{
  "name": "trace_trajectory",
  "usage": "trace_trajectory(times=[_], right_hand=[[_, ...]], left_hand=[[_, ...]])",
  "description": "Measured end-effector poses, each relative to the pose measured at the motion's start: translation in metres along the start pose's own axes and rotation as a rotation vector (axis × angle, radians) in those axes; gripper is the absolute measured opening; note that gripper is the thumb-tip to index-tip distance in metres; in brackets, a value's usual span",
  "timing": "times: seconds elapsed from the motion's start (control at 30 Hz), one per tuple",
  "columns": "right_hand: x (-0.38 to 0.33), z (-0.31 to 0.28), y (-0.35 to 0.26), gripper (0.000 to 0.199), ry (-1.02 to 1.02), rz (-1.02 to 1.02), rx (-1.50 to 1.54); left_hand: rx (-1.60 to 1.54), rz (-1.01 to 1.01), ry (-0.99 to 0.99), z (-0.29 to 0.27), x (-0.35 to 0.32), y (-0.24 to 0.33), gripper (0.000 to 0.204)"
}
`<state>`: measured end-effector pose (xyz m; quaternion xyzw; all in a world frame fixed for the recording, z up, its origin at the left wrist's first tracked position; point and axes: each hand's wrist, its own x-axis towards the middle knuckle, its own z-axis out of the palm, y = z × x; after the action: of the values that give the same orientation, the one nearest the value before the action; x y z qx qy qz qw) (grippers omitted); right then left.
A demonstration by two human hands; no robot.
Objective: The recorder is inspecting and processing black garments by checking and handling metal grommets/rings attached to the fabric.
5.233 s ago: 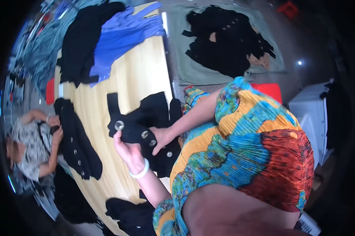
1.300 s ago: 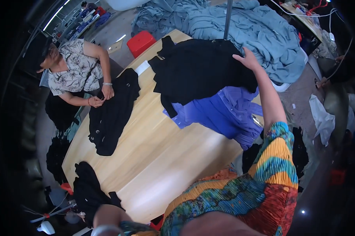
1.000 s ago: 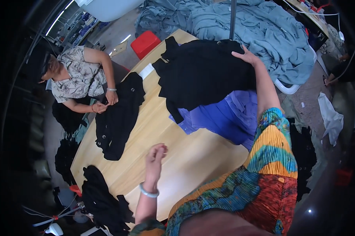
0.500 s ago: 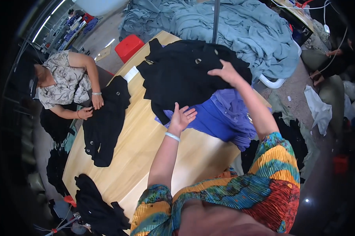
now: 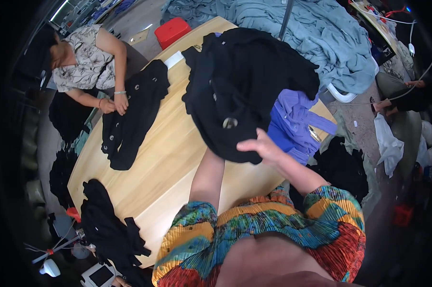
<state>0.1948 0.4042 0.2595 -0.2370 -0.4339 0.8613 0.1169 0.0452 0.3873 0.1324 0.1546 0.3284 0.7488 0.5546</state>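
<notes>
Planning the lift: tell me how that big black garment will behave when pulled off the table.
Probably floppy: the black garment lies in soft folds. Likely to drape and sag around the right hand. It may drag the purple garment beneath it.

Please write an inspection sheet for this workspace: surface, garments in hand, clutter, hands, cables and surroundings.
Surface: wooden table, mostly covered with clothes.
Job's things: black garment with metal buttons, lifted over the table; blue garment lies beside it at the table edge.
Clutter: black pile at the near corner; another black garment under a co-worker's hands.
Hands: right hand touches the black garment's lower edge; left hand is hidden under it.
Cables: white cable, far right.
Surroundings: grey cloth and red box beyond the table; clothes on the floor.
</notes>
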Motion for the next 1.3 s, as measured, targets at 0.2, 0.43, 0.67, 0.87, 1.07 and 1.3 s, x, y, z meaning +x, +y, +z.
trace_trajectory(times=[0.2,0.43,0.67,0.87,1.07,1.3], right_hand=[[-0.042,0.061,0.084,0.058,-0.140,0.092,0.065],[-0.081,0.149,0.147,0.049,-0.244,0.032,-0.347],[-0.053,0.263,0.230,0.048,-0.634,0.055,-0.653],[-0.040,0.256,0.290,0.036,-0.954,0.134,-0.924],[-0.018,0.152,0.276,0.072,-0.280,-0.427,-1.736],[-0.021,0.126,0.303,0.065,-0.317,-0.389,-2.039]], left_hand=[[0.542,-0.030,-0.238,-0.004,-0.094,0.043,0.068],[1.131,-0.187,-0.424,-0.053,-0.181,0.123,0.067],[1.599,-0.448,-0.471,-0.157,-0.221,0.191,0.067],[1.765,-0.197,0.794,-0.292,-0.382,0.221,0.064],[1.310,0.104,1.512,-0.289,-0.514,0.129,0.049],[0.769,0.103,1.362,-0.283,-0.515,0.072,0.074]])
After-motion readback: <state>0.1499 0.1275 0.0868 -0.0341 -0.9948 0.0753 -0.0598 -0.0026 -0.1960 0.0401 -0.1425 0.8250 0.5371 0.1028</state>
